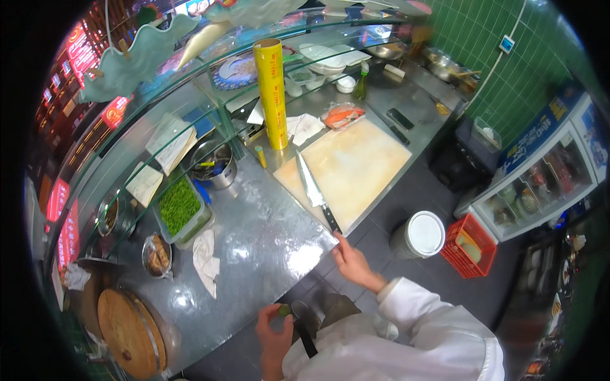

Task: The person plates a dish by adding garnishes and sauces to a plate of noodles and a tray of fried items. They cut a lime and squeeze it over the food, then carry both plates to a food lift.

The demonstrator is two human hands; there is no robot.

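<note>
My right hand (351, 261) is at the near corner of the cutting board, its fingertips at the handle end of a chef's knife (312, 190); whether they grip it, I cannot tell. The knife lies along the left part of the pale cutting board (362, 162), its blade pointing away from me. Just off the front edge of the steel counter (257, 224), my left hand (275, 328) holds a small green piece (284, 310) between thumb and fingers. Packaged orange-red food (343, 115) lies at the board's far edge, with a second knife (399, 135) along its right side.
A tall yellow roll (271, 95) stands behind the board. Left are a tub of chopped greens (180, 207), a white cloth (206, 262), a wrapped bowl (157, 256) and a round wooden chopping block (126, 333). On the floor at right stand a lidded bucket (424, 234) and a red crate (472, 252).
</note>
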